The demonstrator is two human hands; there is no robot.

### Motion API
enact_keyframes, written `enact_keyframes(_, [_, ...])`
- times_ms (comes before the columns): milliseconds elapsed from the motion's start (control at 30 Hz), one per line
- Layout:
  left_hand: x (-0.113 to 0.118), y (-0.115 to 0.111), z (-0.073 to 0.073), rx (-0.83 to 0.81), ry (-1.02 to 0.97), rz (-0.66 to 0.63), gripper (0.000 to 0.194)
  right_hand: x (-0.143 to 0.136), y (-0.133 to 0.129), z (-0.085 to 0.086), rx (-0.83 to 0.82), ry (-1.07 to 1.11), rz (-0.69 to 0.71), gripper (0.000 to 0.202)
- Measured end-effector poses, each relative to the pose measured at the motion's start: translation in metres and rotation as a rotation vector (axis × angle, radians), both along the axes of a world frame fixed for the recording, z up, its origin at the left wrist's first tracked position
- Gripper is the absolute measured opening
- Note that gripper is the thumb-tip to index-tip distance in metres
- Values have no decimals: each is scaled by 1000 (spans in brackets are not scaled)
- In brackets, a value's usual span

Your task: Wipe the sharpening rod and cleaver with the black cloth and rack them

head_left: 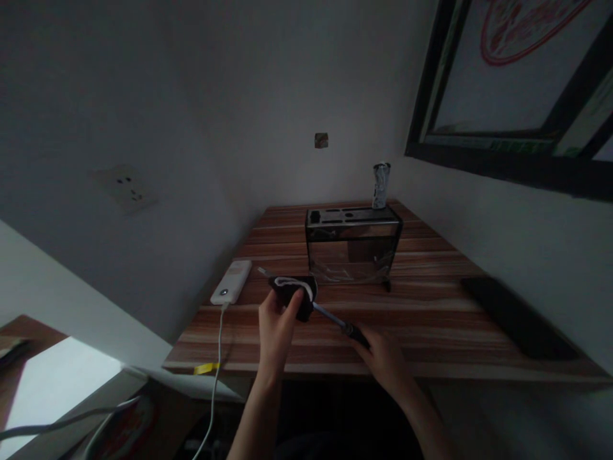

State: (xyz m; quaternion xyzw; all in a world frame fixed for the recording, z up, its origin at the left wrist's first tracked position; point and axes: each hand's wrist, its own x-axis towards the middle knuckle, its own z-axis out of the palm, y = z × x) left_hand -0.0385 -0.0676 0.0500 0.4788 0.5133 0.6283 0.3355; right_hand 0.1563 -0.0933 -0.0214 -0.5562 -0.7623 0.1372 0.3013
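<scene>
My left hand (278, 319) pinches a small black block-like piece (305, 311) between thumb and fingers. A white cord (287, 281) loops over its top, and a thin pale end sticks out at its left. My right hand (383, 358) is wrapped around the dark handle of a screwdriver (332, 317). Its metal shaft points left, and the tip meets or passes behind the black piece's lower right edge; the exact contact is hidden. Both hands are above the front part of the wood-striped table (416, 319).
Behind my hands stands a clear-sided case (354, 255) with a dark frame. A patterned cylinder (380, 185) stands at its back right. At left lies a white power bank (232, 282) with a white cable (219, 348) running off the front edge. A flat black object (520, 317) lies at right.
</scene>
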Motion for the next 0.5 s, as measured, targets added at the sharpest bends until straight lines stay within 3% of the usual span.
enact_keyframes(267, [37,-14,-24,-66,95,-138,25,-1,-1,7,-36,65,20,28])
enact_keyframes(500, [55,-21,-38,-93,20,-219,29,-1,-3,12,-72,29,15,31])
